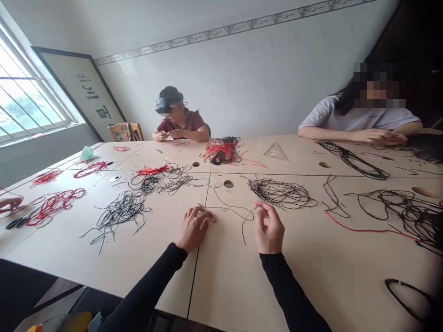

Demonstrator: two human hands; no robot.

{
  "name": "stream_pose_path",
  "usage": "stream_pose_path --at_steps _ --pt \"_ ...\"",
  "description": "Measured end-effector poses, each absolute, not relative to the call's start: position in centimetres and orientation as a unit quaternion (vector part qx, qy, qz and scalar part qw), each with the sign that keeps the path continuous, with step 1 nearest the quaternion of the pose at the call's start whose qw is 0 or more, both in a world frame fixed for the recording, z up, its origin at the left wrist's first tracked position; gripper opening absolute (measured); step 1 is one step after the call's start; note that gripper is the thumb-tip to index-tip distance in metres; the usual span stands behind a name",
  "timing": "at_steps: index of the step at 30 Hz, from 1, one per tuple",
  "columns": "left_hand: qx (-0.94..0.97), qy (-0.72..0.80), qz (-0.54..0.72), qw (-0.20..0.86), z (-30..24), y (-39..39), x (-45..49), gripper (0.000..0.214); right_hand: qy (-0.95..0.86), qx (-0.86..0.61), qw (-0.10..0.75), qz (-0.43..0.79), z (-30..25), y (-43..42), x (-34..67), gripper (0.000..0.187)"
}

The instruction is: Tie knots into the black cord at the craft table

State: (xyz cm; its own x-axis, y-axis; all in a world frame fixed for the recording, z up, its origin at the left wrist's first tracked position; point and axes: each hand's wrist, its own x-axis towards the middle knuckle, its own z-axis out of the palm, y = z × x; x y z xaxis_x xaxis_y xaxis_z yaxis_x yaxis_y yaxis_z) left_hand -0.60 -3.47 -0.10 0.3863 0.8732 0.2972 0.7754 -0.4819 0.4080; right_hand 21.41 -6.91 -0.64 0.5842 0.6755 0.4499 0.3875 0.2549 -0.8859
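Observation:
My left hand [194,227] rests on the table near the seam, its fingers bent and closed around something small. A shiny bit shows at the fingertips, too small to name. From there a thin black cord [232,209] runs right across the tabletop in a loose curve to my right hand [270,228]. My right hand is closed in a pinch at the cord, though its grip is partly hidden. Between the hands lies a short dark cord piece [244,233]. Just beyond my right hand is a black cord bundle [282,192].
Tangled black cords [122,212] lie on the left, with red cords [58,205] and black-handled scissors [17,222] farther out. A clear triangular ruler [276,151] lies across the table [221,276]. Two people sit opposite. A round hole [228,184] pierces the tabletop.

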Motion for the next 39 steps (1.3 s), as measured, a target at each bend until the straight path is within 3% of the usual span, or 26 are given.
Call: stream_pose_path --at_steps 3,6,10,12,14,20,26,30,39 --pt "0.789 0.552 0.253 0.088 0.1 -1.6 -0.7 0.027 -0.433 -0.595 0.663 0.141 0.4 -9.1 21.8 0.025" --pt "0.769 0.522 0.339 0.145 1.7 -2.8 1.6 0.033 -0.486 -0.583 0.611 0.225 1.9 -11.1 21.3 0.025" --pt "0.749 0.292 0.385 0.454 4.9 -7.3 5.9 0.038 -0.531 -0.522 0.574 0.34 4.4 -12.6 20.1 0.02" --pt "0.682 0.268 0.34 0.59 5.9 -8.8 6.5 0.041 -0.504 -0.502 0.6 0.367 5.6 -12.8 20.3 0.016" --pt "0.636 0.292 0.301 0.648 6.2 -9.3 5.5 0.043 -0.468 -0.496 0.629 0.373 6.6 -12.8 21.1 0.012" --pt "0.591 0.405 0.385 0.582 5.5 -9.3 -3.0 0.04 -0.414 -0.538 0.639 0.362 6.3 -11.5 24.2 0.012" --pt "0.568 0.547 0.398 0.47 5.1 -10.0 -9.0 0.041 -0.571 -0.586 0.429 0.384 2.3 -10.2 23.7 0.038" --pt "0.542 0.615 0.393 0.416 4.4 -10.1 -10.0 0.044 -0.62 -0.604 0.349 0.36 0.7 -10.1 23.0 0.036" --pt "0.527 0.666 0.39 0.355 3.2 -10.2 -11.6 0.043 -0.609 -0.625 0.339 0.351 0.3 -10.2 23.1 0.043"
